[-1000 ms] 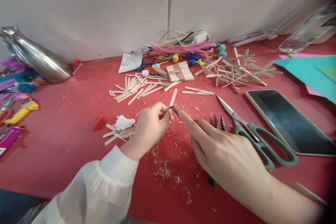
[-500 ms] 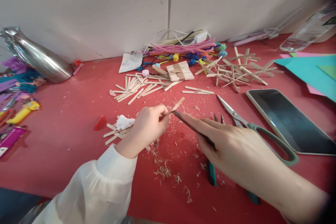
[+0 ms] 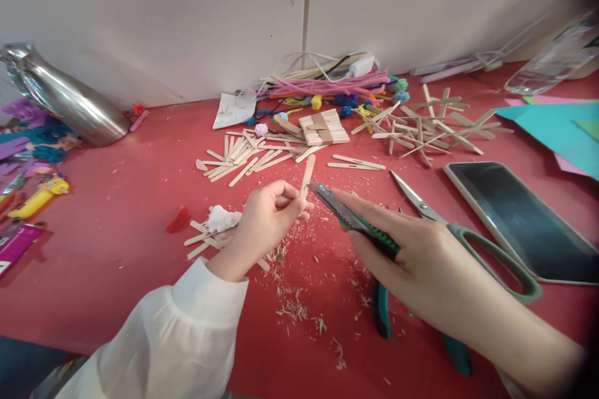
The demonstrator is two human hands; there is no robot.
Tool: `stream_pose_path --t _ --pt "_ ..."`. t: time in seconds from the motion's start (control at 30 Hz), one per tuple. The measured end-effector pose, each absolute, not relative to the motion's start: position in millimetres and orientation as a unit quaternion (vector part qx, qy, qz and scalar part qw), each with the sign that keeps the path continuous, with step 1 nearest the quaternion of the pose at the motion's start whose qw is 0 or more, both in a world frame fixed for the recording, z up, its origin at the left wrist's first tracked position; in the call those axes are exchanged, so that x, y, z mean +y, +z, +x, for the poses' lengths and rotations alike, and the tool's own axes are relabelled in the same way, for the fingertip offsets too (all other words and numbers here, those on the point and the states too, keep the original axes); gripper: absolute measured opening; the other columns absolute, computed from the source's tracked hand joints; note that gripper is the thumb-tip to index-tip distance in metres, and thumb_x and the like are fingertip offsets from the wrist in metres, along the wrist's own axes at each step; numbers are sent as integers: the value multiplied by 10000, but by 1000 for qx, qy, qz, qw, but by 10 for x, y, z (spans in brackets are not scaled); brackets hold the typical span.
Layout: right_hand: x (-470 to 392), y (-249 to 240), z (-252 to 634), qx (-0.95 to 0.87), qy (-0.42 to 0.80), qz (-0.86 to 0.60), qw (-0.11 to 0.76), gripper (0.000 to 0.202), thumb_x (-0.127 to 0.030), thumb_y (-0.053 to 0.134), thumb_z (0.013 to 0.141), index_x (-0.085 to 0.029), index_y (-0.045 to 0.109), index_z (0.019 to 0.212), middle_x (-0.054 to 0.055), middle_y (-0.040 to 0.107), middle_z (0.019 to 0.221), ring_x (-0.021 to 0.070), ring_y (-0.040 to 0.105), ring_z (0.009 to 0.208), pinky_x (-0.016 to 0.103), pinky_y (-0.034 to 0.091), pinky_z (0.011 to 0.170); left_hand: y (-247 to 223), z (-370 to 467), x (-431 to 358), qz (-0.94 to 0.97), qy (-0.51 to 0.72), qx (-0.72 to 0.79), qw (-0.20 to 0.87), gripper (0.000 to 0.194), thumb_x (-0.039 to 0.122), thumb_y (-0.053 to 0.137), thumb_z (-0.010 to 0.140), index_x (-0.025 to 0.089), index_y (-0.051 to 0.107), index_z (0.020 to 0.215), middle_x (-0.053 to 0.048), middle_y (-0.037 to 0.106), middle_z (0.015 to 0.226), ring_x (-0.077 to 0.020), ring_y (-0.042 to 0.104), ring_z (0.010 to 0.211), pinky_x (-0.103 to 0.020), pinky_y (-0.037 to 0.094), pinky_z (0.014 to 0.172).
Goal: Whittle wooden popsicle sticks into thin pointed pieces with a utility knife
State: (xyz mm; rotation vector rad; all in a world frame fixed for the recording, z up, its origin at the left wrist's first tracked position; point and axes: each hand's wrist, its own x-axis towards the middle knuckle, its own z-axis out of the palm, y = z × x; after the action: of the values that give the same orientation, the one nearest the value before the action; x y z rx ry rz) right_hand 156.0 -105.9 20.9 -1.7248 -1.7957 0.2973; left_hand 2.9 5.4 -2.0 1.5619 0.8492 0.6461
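Red table (image 3: 116, 212), stick (image 3: 307, 176) pinched, knife (image 3: 349, 219) gripped.

So the left hand (image 3: 262, 221) holds a craft stick (image 3: 307, 173) upright-ish mid-table, with the right hand (image 3: 416, 255) and its utility knife (image 3: 349, 215) just right of it, blade tip close to the stick. Scissors (image 3: 461, 240) and a phone (image 3: 519, 218) lie further right, pliers (image 3: 381, 308) under the right hand. A loose stick pile (image 3: 248, 156) sits behind, and a metal flask (image 3: 65, 100) lies far left by the wall.
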Motion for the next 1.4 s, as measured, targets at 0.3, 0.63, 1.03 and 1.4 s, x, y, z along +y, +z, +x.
stream_pose_path --t 0.3,0.63,1.03,1.4 --pt "-1095 191 1538 -677 109 -657 315 525 -130 410 780 -228 483 1290 -14 691 731 79 524 431 174 390 383 15 49 -8 690 284 373 551 145 295 564 811 155 552 779 -62 690 785 -144 663 750 -253 515 710" --pt "-1116 221 1425 -653 179 -653 340 495 -161 415 805 -194 464 1297 -60 536 535 53 356 336 148 332 320 3 47 -91 771 314 407 375 182 337 500 837 181 563 767 6 620 618 -90 497 493 -209 383 493" --pt "-1123 131 1403 -698 -44 -646 306 457 -127 374 822 -76 508 1256 87 677 753 141 606 509 249 505 480 21 145 -89 630 348 409 560 143 280 573 790 160 523 729 -37 673 695 -125 636 649 -245 517 663" --pt "-1121 160 1394 -689 45 -653 311 489 -138 396 811 -118 476 1293 86 695 890 141 628 553 240 498 455 12 133 -101 672 339 437 492 151 291 578 774 173 535 690 18 587 573 -104 564 567 -207 448 563"
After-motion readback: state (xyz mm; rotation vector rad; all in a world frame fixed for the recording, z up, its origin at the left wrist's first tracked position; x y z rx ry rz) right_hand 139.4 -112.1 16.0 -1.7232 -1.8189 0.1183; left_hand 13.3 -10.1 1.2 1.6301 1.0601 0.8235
